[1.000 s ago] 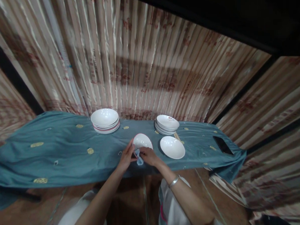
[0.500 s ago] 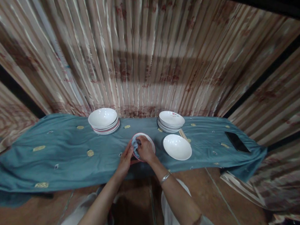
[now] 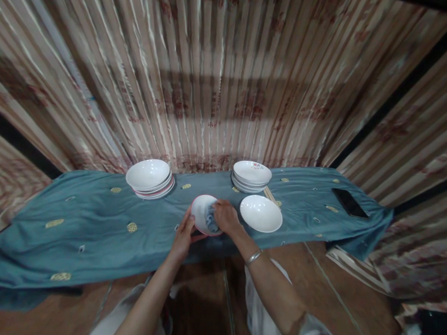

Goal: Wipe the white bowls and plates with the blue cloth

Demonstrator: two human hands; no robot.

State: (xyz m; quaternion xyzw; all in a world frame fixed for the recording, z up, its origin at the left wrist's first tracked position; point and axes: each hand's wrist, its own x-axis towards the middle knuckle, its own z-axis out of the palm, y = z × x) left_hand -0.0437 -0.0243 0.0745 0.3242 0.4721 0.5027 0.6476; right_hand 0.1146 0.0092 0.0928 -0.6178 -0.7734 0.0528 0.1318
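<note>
- My left grip [image 3: 184, 234] clasps the red-rimmed bowl [image 3: 199, 212] by its left side.
- My right grip [image 3: 227, 217] clutches a bluish cloth [image 3: 211, 221] within that bowl, which sits between my two grips.
- Just right of my right grip, a white dish [image 3: 261, 213] rests on the tabletop [image 3: 104, 242].
- Beyond the dish: pale sticks [image 3: 271, 197], then stacked plates [image 3: 251, 173].
- Ahead-left of my left grip: stacked bowls [image 3: 149, 175].
- Well right of my right grip: a dark phone [image 3: 349, 203].
</note>
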